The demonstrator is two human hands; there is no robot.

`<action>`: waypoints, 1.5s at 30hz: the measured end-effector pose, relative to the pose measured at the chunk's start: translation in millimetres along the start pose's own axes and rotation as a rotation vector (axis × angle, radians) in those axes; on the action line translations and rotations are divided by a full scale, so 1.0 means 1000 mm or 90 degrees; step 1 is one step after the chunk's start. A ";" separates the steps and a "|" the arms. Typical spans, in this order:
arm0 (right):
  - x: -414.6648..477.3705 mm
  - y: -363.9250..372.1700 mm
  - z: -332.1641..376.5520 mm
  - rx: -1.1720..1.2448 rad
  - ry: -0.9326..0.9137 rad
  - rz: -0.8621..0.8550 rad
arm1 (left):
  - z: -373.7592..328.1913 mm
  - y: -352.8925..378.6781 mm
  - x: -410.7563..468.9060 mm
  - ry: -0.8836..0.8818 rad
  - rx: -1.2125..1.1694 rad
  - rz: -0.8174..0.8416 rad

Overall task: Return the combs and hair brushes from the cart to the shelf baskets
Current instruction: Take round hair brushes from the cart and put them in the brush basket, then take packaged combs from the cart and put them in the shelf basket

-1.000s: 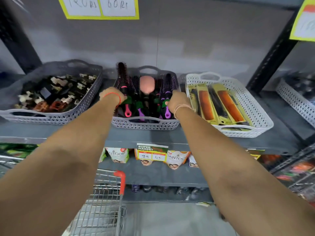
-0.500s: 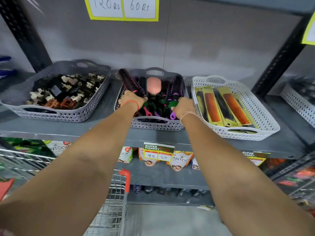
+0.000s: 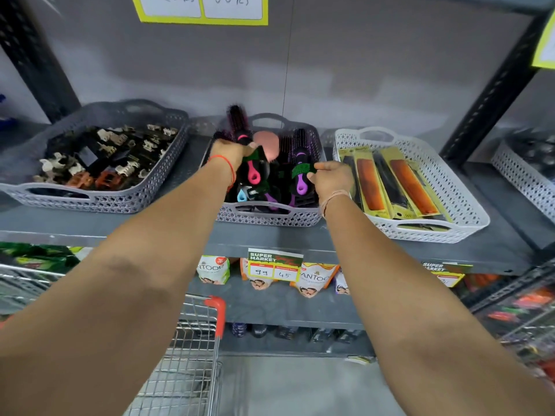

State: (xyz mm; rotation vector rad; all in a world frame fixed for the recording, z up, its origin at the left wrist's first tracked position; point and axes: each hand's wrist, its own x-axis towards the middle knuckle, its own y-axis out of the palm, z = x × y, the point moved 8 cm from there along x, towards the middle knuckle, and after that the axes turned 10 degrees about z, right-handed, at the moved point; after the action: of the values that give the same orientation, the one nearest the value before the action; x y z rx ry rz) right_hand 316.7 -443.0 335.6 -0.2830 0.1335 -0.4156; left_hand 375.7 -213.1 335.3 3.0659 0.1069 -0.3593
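The middle grey basket [image 3: 270,218] on the shelf holds several round hair brushes with pink, purple and blue handles. My left hand [image 3: 229,151] is closed around a black round brush with a pink handle [image 3: 238,120], whose bristle head sticks up over the basket's back left. My right hand [image 3: 330,175] is at the basket's right side, fingers pinched on the green label of a purple-handled brush [image 3: 300,184]. To the right, a white basket [image 3: 420,231] holds packaged orange and black combs [image 3: 404,181]. The cart [image 3: 195,355] stands below left.
A grey basket [image 3: 90,201] of hair clips sits on the left of the shelf. Another white basket [image 3: 525,175] is at the far right behind a black upright post. Price tags [image 3: 274,267] hang on the shelf edge, with packets on the lower shelf.
My left hand has tipped the pink-handled brush more upright at the basket's back left. My right hand has shifted right and now pinches the purple-handled brush's label.
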 end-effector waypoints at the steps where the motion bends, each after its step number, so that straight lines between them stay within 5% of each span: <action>1: 0.001 0.000 0.000 -0.009 0.006 0.001 | 0.004 0.009 -0.001 -0.009 0.005 0.022; 5: 0.002 -0.002 -0.002 -0.032 0.016 -0.011 | 0.017 0.034 -0.003 -0.049 0.204 -0.009; 10: 0.004 0.000 0.000 -0.077 0.004 -0.016 | 0.024 0.020 -0.015 -0.147 0.493 -0.170; 17: 0.002 -0.002 -0.004 0.005 0.015 -0.053 | 0.020 0.024 -0.005 -0.122 0.668 -0.073; 24: 0.001 0.003 -0.002 -0.002 0.003 -0.028 | -0.011 0.001 0.006 0.008 0.712 -0.016; 29: -0.003 0.022 0.012 -0.304 -0.007 0.031 | -0.019 -0.011 0.007 0.035 0.659 0.021; 32: -0.008 0.024 0.014 -0.381 0.000 0.028 | -0.021 -0.028 -0.009 0.128 0.550 -0.069; 36: -0.038 0.050 0.048 -0.428 -0.218 -0.020 | -0.046 -0.082 -0.052 0.359 0.610 -0.270; 39: -0.088 0.106 0.087 -0.369 -0.475 0.044 | -0.040 -0.142 -0.086 0.431 0.647 -0.390; 42: -0.157 0.174 0.104 -0.314 -0.689 0.094 | 0.007 -0.214 -0.122 0.389 0.688 -0.459; 45: -0.215 0.252 0.081 -0.318 -0.740 0.238 | 0.091 -0.277 -0.140 0.212 0.751 -0.337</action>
State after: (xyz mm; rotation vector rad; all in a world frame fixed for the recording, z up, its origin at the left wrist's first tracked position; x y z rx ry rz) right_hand 232.2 -113.3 352.8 -0.9303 -0.8524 0.2057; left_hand 197.8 48.2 267.5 4.1735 1.0994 0.1900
